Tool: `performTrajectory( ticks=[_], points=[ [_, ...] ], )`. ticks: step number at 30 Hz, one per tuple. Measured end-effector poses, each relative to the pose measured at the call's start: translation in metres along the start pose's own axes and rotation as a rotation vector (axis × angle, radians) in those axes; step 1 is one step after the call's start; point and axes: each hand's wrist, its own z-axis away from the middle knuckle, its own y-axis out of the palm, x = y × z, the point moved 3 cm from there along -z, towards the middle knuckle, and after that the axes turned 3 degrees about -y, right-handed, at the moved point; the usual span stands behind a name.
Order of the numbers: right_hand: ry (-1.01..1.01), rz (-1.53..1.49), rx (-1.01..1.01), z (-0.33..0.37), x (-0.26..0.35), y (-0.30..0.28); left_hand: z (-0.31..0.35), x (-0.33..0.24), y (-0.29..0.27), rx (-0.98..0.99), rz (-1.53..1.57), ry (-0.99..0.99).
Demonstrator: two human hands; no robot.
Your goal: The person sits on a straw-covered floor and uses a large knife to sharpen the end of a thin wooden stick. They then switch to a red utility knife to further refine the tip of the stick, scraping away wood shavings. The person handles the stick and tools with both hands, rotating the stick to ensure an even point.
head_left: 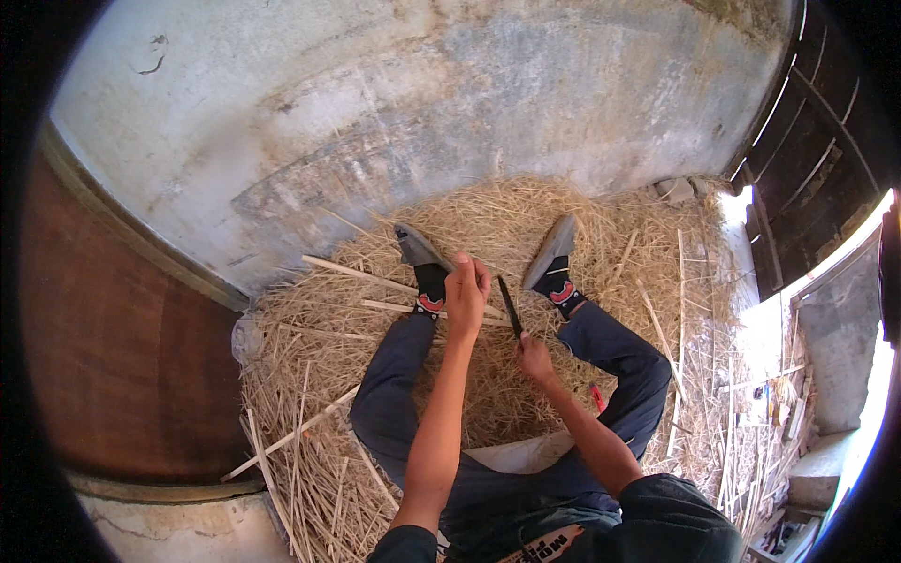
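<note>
My right hand (534, 357) is closed round the handle of a knife (510, 307). Its dark, narrow blade points up and slightly left, toward my other hand. My left hand (466, 295) is raised between my shoes with its fingers pinched together. Whatever it may be holding is too thin and too hidden to make out. The blade tip sits a little to the right of the left fingers, apart from them as far as I can see. Below both hands, between my spread legs, lies a heap of pale shavings (502, 399).
Straw-like shavings (601, 225) cover the floor. Long pale strips (300, 432) lie at left, with more strips (678, 328) at right. A small red object (597, 397) lies by my right thigh. A stained wall (422, 103) rises ahead; a brown panel (131, 347) stands left.
</note>
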Motion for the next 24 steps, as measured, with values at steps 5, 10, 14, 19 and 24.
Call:
performTrajectory(
  ticks=[5, 10, 14, 19, 24],
  points=[
    [-0.183, -0.45, -0.229, 0.017, 0.138, -0.023, 0.006, -0.004, -0.016, 0.056, -0.013, -0.004],
    [-0.238, 0.151, -0.42, 0.015, -0.015, 0.006, -0.005, -0.004, 0.001, 0.285, 0.009, 0.012],
    [-0.011, 0.134, -0.082, 0.033, -0.027, 0.036, 0.002, 0.005, -0.029, 0.223, -0.047, 0.04],
    [0.052, 0.114, -0.138, 0.01, 0.007, 0.019, 0.003, 0.007, -0.026, 0.18, -0.019, -0.033],
    [-0.275, -0.132, -0.225, 0.012, 0.136, -0.025, 0.016, 0.005, -0.038, 0.279, -0.019, -0.035]
  ],
)
